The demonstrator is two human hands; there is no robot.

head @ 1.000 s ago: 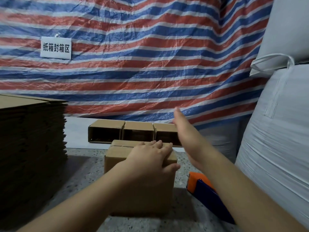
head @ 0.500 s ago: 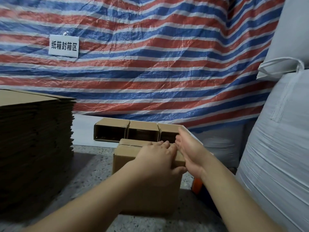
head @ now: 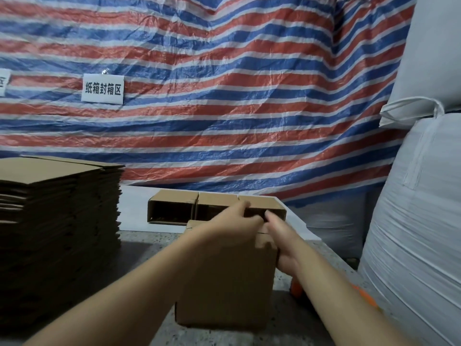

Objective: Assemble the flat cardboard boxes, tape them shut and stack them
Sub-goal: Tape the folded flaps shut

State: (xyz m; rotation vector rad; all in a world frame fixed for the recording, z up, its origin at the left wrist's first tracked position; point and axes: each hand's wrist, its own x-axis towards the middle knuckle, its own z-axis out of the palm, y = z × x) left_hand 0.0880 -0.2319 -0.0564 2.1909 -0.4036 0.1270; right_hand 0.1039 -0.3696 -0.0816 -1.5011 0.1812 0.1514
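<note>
the box [head: 225,283] stands upright on the speckled table [head: 139,248], in front of three open boxes [head: 214,208]. your left hand [head: 232,227] lies over its top, fingers bent at the far edge; your right hand [head: 284,245] clasps the right side. press both flaps level and meeting before you tape; the orange tape gun [head: 296,288] sits just right.

A brown cardboard box [head: 224,295] is stood upright on the surface, three open boxes [head: 214,208] behind, flat cardboard [head: 57,221] stacked left.
</note>
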